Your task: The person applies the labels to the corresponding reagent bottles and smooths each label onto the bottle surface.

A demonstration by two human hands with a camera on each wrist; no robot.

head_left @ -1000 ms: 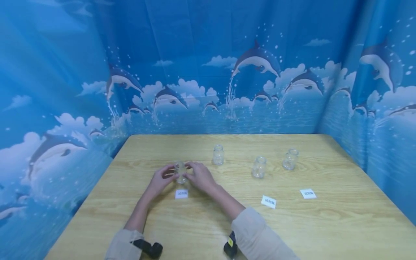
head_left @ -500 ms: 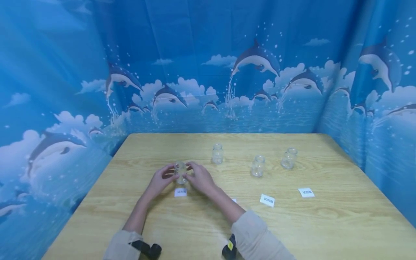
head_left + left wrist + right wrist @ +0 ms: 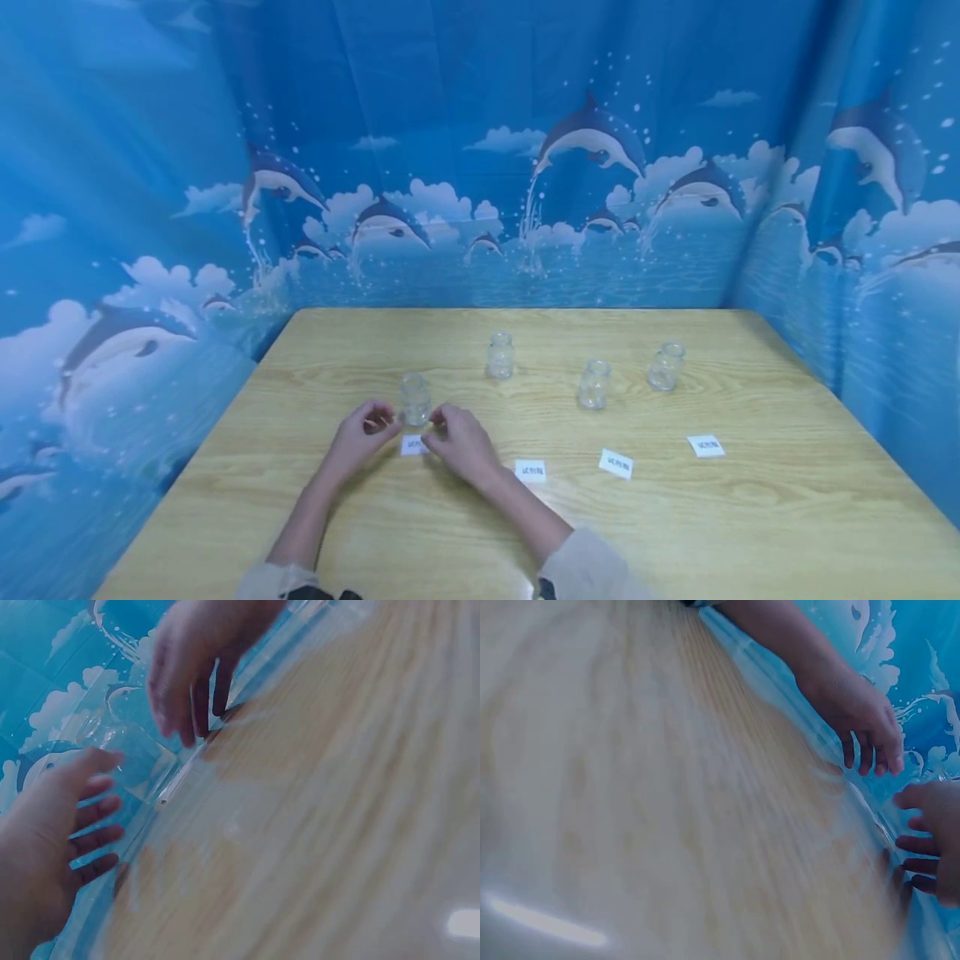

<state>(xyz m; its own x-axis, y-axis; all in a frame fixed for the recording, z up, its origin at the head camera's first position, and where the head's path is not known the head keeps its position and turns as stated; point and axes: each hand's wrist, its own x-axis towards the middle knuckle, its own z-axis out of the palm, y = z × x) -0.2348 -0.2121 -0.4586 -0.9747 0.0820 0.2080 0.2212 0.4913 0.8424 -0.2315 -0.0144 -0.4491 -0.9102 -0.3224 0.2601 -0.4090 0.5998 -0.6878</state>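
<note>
A clear glass jar stands upright on the left part of the table in the head view. My left hand is beside its near left side, fingers loosely bent and holding nothing. On the near right side, my right hand is also free of the jar, its fingertips over the edge of a white label card. In the left wrist view the jar shows between my left hand and my right hand. The right wrist view shows both hands with fingers extended and apart.
Three more clear glass jars stand farther right: one jar at the back, another jar, and a third jar. White cards with writing lie nearer: one card, another card, a third card. A dolphin-print curtain surrounds the wooden table.
Both hands have let go of the left glass jar and drawn back toward the person. The jar stays standing in its place. A card formerly hidden by the right forearm now shows.
</note>
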